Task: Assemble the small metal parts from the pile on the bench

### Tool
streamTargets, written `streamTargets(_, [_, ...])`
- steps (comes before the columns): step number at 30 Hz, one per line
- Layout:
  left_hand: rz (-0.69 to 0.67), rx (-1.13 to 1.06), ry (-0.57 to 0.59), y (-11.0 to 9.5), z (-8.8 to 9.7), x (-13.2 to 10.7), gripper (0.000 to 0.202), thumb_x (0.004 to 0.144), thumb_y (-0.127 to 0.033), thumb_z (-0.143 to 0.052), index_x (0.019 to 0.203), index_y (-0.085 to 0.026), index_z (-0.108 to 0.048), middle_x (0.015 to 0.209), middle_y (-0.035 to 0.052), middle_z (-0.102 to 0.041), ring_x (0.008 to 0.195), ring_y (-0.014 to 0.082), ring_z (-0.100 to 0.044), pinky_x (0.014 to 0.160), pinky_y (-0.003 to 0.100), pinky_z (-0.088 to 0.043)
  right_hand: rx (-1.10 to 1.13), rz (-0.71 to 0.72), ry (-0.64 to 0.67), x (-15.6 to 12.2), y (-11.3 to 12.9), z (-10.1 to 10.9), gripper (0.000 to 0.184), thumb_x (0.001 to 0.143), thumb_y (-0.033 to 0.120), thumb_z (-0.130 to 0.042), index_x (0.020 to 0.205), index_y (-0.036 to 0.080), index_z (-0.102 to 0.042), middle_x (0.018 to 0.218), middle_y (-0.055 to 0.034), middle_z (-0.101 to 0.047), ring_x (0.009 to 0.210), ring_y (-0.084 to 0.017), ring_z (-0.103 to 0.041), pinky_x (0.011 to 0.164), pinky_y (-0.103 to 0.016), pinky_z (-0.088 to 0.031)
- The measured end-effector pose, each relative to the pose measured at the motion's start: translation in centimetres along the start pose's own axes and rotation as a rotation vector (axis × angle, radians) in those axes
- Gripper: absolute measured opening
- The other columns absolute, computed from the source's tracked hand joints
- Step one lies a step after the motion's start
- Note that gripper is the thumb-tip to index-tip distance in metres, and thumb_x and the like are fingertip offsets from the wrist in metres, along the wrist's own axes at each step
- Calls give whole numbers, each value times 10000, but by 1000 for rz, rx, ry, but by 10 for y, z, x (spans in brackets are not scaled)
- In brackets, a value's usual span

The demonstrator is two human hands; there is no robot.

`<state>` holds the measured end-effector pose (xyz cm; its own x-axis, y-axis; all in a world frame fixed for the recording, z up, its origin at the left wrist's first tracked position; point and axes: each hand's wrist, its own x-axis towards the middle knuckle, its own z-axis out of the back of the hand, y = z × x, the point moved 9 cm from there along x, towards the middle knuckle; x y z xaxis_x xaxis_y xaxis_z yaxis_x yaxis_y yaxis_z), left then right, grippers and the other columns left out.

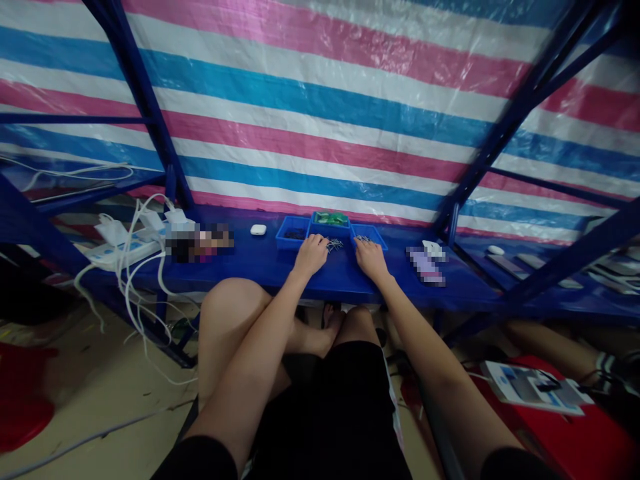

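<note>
My left hand (313, 255) lies on the blue tabletop (265, 270), fingers bent and close together at the edge of a small pile of thin metal pieces (335, 245) that look like screws. What its fingertips hold, if anything, is hidden. At the near edge of the right blue bin (379, 235) is my right hand (371, 257), its fingers drawn together over thin metal pieces (363, 238); I cannot make out what is in its grip. Dark small parts fill the left blue bin (281, 241). Green pieces (331, 219) lie in the middle bin (345, 229).
A white earbud case (258, 230) sits left of the bins. Farther left are a power strip (125, 253) with tangled white cables and a blurred-out item (200, 243). A purple item (426, 267) lies to the right. Blue metal posts (457, 200) and a striped sheet (320, 120) bound the table.
</note>
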<state>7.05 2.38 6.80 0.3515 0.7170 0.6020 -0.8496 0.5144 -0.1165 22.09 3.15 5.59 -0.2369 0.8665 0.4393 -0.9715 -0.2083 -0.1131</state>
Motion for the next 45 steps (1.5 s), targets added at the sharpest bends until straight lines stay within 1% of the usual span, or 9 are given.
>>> streamTargets(5, [77,-11,74,9,-15,-3,289,838,-160,-401,1089,-165,-543,1030,98,-536,1010,210,-481,877,318,-414,40,-11,-177,-8,22,32,390,912,276,-312,1253,177,-475,1227,-130,-496,1138,-256,-396,970,-392,-245])
streamTargets(7, [91,-13,130,11,-23,-4,259,840,-175,-407,1046,-168,-564,1012,99,-550,998,213,-490,867,320,-423,88,48,-127,-6,41,31,378,915,289,-309,1222,174,-498,1158,-128,-529,1071,-238,-440,925,-354,-305])
streamTargets(11, [85,-48,155,14,-30,-4,223,836,-165,-413,969,-177,-592,994,94,-576,982,212,-505,851,320,-437,178,102,87,4,67,1,303,888,281,-389,1125,187,-551,1054,-97,-570,972,-198,-500,845,-281,-376])
streamTargets(17, [79,-122,132,18,-32,-1,253,790,-88,-433,958,-170,-602,983,83,-581,963,197,-534,860,304,-448,255,6,154,15,62,-28,289,879,245,-390,1105,186,-561,1038,-81,-580,965,-174,-530,824,-251,-398])
streamTargets(21, [76,-214,151,20,-35,1,282,793,-73,-420,978,-179,-604,997,71,-581,948,171,-553,873,281,-446,305,-33,165,17,58,-31,297,880,256,-399,1122,194,-560,1035,-81,-584,953,-175,-550,820,-247,-404])
streamTargets(27, [110,-167,172,20,-36,-1,258,816,-105,-422,1006,-165,-586,985,90,-591,957,194,-561,857,300,-449,315,-75,154,14,55,-30,310,884,282,-401,1141,205,-557,1055,-79,-573,957,-175,-545,823,-249,-405])
streamTargets(34, [170,-133,192,25,-40,-2,266,822,-123,-419,1053,-146,-550,1005,117,-587,976,210,-559,849,306,-444,326,88,127,11,68,-27,328,897,327,-387,1153,223,-564,1052,-78,-567,961,-180,-505,868,-284,-376])
streamTargets(39, [161,-161,222,28,-48,-2,272,822,-107,-406,1047,-148,-553,1012,121,-584,961,218,-566,838,307,-448,295,88,147,12,69,-30,363,899,371,-386,1197,238,-546,1085,-91,-540,961,-199,-482,871,-315,-361])
streamTargets(45, [211,-199,185,33,-45,-5,315,832,-94,-384,1115,-157,-506,1047,130,-556,953,224,-569,819,320,-451,313,158,143,11,75,-27,358,904,372,-381,1204,261,-542,1077,-83,-540,977,-200,-469,876,-325,-356])
